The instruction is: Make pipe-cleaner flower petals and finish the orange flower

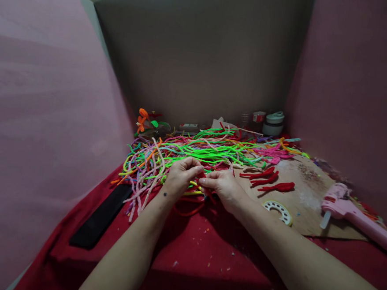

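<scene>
Above the red cloth, my left hand (pixel 183 174) and my right hand (pixel 222 186) meet with fingertips pinched. Between them is a red pipe cleaner (pixel 201 179), partly hidden by the fingers. A loop of red pipe cleaner (pixel 188 213) hangs just below the hands. Right behind them spreads a large heap of coloured pipe cleaners (pixel 209 154), bright green ones on top. Several folded red pipe cleaner pieces (pixel 278 187) lie on the brown board (pixel 297 205), to the right of my right hand.
A pink glue gun (pixel 342 204) with a glue stick rests on the board's right side. Near my right forearm lies a pale ring with holes (pixel 278 211). A flat black object (pixel 101 218) sits at left. Behind stand an orange flower (pixel 142 120) and a lidded container (pixel 273 124).
</scene>
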`<action>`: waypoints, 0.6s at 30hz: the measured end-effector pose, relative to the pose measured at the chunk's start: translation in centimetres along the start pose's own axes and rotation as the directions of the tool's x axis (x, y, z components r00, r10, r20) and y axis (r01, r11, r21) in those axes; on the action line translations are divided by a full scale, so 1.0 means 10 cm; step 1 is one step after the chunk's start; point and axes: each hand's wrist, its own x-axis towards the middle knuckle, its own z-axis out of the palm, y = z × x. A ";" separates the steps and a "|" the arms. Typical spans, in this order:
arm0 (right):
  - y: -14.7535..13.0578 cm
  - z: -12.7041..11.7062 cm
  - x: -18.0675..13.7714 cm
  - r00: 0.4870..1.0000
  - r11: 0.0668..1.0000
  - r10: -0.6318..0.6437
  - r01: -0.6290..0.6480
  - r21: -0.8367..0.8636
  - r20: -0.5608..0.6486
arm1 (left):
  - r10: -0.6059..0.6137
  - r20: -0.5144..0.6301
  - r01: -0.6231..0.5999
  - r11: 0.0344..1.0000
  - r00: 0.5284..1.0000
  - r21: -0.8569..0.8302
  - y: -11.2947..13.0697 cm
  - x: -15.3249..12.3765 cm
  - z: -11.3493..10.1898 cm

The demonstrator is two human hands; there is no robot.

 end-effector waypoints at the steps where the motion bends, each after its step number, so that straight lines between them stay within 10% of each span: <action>1: 0.00 0.00 0.00 1.000 1.000 0.001 -0.001 0.012 -0.005 | 0.043 -0.044 -0.040 0.997 0.998 0.069 -0.01 0.00 0.02; 5: 0.01 0.00 0.01 0.999 0.999 0.035 -0.034 0.043 -0.032 | 0.148 -0.115 -0.122 0.970 0.982 0.208 0.00 -0.01 0.05; 11: 0.03 -0.01 0.01 0.997 0.999 0.037 -0.037 0.003 -0.069 | -0.092 0.096 0.092 0.996 0.991 0.009 0.08 -0.03 -0.02; 18: 0.07 -0.06 0.07 0.993 0.996 0.055 -0.047 0.075 -0.109 | 0.151 -0.074 -0.126 0.956 0.986 0.265 0.03 -0.01 0.02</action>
